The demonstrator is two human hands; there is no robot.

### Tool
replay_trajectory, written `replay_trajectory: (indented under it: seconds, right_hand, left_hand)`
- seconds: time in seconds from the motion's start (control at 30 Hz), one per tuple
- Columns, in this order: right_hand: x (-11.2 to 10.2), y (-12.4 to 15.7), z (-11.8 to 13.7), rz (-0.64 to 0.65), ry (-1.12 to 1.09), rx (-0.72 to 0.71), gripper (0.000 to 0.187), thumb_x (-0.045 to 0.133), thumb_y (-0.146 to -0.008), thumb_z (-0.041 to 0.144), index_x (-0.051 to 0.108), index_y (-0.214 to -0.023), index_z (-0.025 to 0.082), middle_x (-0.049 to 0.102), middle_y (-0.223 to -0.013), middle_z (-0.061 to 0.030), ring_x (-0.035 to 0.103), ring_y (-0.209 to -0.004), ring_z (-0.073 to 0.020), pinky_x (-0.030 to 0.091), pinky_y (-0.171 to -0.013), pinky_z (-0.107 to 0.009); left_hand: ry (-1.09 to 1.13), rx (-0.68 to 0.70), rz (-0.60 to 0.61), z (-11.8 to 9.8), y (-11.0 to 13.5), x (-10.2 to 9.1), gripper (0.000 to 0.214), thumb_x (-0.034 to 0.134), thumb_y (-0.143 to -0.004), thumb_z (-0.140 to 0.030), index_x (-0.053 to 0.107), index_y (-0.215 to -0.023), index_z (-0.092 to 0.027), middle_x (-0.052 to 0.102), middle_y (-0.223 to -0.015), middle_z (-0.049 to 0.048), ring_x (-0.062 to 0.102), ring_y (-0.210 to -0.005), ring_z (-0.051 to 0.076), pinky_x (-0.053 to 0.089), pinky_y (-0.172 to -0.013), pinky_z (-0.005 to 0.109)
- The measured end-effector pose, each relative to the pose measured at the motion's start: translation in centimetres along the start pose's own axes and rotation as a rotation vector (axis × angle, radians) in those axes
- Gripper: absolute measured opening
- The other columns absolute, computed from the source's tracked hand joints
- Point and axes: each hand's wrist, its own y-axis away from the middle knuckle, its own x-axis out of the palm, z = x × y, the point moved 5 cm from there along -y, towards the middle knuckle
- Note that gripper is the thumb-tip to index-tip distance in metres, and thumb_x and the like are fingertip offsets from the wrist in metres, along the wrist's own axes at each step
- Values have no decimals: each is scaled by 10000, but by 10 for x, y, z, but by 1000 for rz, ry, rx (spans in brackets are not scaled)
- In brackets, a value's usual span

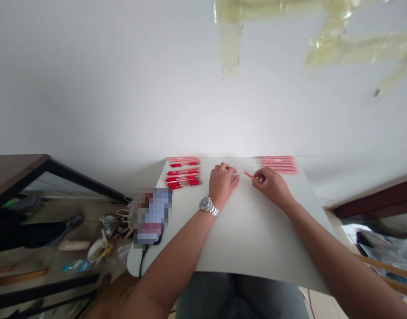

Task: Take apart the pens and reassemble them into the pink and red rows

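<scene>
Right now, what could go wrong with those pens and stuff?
The thin pink stick could slip, since the right hand holds it just with the fingers. The left forearm is close to the black cable, so a bump might tug the phone off the white table. The red pens might roll if nudged.

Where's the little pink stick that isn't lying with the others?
In the head view, the pink stick is just right of centre, pinched by the right hand over the white table, its free tip toward the left hand.
</scene>
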Motion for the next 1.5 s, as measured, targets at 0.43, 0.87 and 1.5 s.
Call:
replay_trajectory:
  seconds: [0.43,0.87,1.5]
  right_hand:
    - [0,0,1,2,-10,-9,95,638,-884,315,639,-896,221,660,-835,-59,619,-720,-201,490,-692,-334]
    - [3,2,3,67,-101,18,124,633,-900,351,631,-944,235,710,-867,-54,646,-754,-206,497,-702,-330]
    - [2,3,8,90,-118,-29,75,646,-915,294,655,-953,230,685,-863,-30,642,-776,-191,486,-718,-308]
  left_hand:
    - [41,-8,34,3,-1,0,44,677,-953,-249,711,-926,-238,630,-1068,79,571,-980,250,473,-883,425]
    - [410,-43,-23,8,3,-18,186,428,-1082,-310,600,-1087,-239,645,-1001,49,616,-908,180,501,-883,315]
    - [686,16,33,11,5,-6,158,594,-1021,-327,697,-1049,-210,728,-1036,51,702,-949,156,594,-894,295]
